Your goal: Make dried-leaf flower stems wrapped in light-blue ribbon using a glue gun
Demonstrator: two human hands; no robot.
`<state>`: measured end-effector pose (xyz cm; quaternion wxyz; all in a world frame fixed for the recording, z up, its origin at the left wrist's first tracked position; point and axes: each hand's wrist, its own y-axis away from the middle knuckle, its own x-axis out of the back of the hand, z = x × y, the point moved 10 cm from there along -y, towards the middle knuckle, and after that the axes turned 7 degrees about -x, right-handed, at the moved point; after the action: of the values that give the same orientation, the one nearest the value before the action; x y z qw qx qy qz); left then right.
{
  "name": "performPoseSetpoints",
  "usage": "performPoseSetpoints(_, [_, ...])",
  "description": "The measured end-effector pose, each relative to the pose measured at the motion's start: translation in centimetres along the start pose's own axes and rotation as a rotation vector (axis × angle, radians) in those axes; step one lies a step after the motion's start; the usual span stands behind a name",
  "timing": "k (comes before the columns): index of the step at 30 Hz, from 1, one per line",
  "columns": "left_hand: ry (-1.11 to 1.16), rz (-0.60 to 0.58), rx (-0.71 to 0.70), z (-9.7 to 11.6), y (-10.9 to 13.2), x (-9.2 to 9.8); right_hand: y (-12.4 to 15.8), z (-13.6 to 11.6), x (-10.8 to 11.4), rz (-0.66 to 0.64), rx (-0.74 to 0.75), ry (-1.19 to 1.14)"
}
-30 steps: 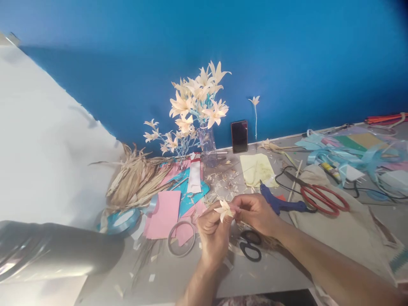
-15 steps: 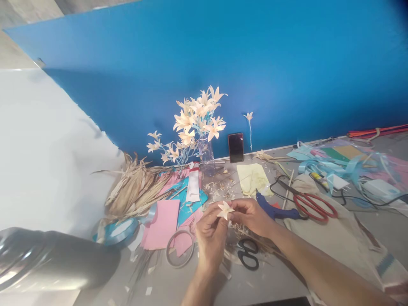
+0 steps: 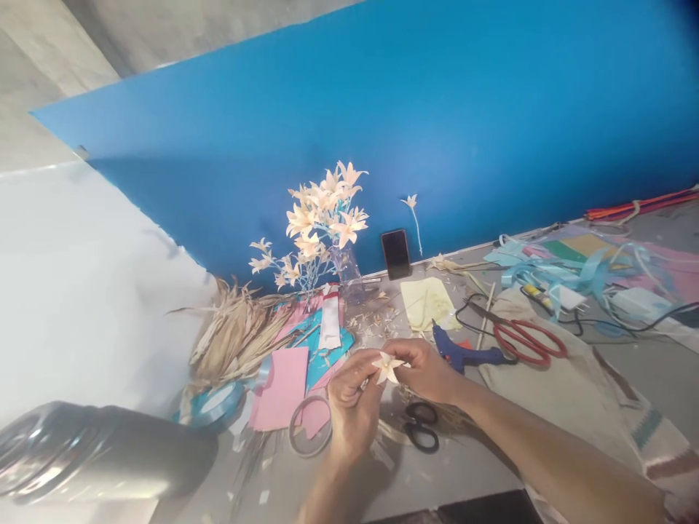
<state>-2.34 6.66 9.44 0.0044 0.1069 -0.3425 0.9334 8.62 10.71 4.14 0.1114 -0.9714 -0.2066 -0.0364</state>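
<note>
Between my two hands is a small cream artificial flower (image 3: 387,367) with pointed petals, its face turned toward me. My left hand (image 3: 354,397) pinches it from the left, fingers curled. From the right, my right hand (image 3: 423,369) grips the flower's edge with closed fingertips. Whatever lies behind the petals is hidden. Just below my right hand, black-handled scissors (image 3: 421,428) lie on the table. A blue glue gun (image 3: 468,354) rests to the right of that hand. Left of my left wrist lies a grey tape ring (image 3: 310,427).
Similar flowers (image 3: 328,207) stand in a clear vase (image 3: 346,269) at the back, near a phone (image 3: 396,253). Dried husks (image 3: 234,335) and pink paper (image 3: 281,386) lie left. Red-handled scissors (image 3: 529,342) rest on a cloth (image 3: 551,393) at right. A shiny roll (image 3: 103,451) occupies the left front.
The camera view has tilted and shifted slightly. The flower has turned a little in my fingers, and its petals now appear more spread out. Both hands keep their hold.
</note>
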Motion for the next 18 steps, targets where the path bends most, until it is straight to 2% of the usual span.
performPoseSetpoints(2, [0.005, -0.036, 0.025, -0.4, -0.4, -0.2, 0.0, -0.3, 0.4, 0.034, 0.026, 0.027])
performPoseSetpoints(5, [0.037, -0.064, 0.137, -2.0, -0.6, -0.6, -0.2, -0.7, 1.0, 0.089, 0.035, 0.010])
performPoseSetpoints(9, [0.169, -0.013, 0.288, -4.2, -0.3, -0.8, -0.3, -0.9, 1.4, 0.117, 0.016, -0.090])
performPoseSetpoints(14, [0.279, 0.011, 0.355, -5.6, -0.1, -1.4, -0.5, -0.8, 1.0, 0.063, -0.053, -0.057])
performPoseSetpoints(18, [0.294, 0.035, 0.395, -7.0, 0.6, -1.1, -0.7, 0.0, 0.4, -0.006, -0.153, 0.027])
